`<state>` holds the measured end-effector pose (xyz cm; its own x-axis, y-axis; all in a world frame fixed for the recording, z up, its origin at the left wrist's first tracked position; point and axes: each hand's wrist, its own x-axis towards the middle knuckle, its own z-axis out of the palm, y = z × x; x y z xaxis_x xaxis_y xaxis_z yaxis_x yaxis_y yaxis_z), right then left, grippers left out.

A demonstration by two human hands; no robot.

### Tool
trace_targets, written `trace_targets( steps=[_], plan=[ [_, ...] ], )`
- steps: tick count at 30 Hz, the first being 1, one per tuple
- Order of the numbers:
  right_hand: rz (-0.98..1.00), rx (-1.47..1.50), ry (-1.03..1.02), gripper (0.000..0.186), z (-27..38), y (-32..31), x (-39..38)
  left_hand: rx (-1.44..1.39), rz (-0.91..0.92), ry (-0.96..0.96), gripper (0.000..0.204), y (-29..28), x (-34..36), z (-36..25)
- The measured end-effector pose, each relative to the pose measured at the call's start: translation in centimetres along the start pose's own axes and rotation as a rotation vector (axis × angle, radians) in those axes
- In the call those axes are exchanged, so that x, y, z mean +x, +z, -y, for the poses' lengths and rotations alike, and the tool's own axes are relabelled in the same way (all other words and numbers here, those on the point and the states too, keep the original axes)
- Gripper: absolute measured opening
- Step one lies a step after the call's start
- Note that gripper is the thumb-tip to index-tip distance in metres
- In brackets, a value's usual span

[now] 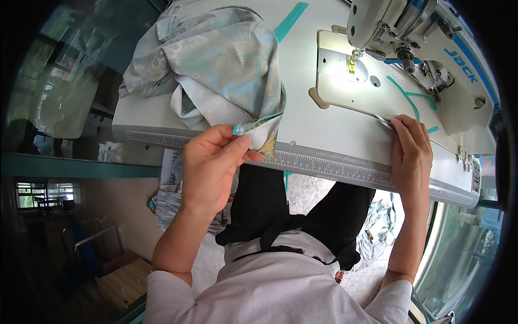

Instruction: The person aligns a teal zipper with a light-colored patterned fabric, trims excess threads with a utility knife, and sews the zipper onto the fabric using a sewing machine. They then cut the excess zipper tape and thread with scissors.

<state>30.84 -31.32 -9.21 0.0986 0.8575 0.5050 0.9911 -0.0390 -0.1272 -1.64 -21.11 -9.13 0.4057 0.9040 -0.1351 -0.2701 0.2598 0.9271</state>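
Observation:
My left hand pinches the folded corner of a pale blue-grey patterned fabric at the table's front edge; a teal-edged strip and a small orange-blue piece show at that corner. The rest of the cloth is heaped on the left of the white tabletop. My right hand is closed on a thin metal tool, probably tweezers, whose shape is partly hidden by the fingers. Above that hand, the sewing machine stands with its lit needle plate and presser foot.
A grey ruler strip runs along the table's front edge. Teal tape strips lie on the tabletop. My lap is below, with piles of fabric on either side. A wooden stool is at lower left, and glass panels at right.

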Motion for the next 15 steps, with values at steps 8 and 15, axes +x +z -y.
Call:
trace_targets(
  steps=[8, 15],
  plan=[
    [-0.170, 0.287, 0.067, 0.024, 3.3, -0.9, -0.4, -0.063, 0.027, 0.012, 0.022, 0.2, 0.0, 0.3],
    [0.112, 0.757, -0.090, 0.054, 11.4, 1.5, -0.5, -0.201, 0.059, -0.014, 0.023, 2.2, -0.5, 0.2]
  ],
)
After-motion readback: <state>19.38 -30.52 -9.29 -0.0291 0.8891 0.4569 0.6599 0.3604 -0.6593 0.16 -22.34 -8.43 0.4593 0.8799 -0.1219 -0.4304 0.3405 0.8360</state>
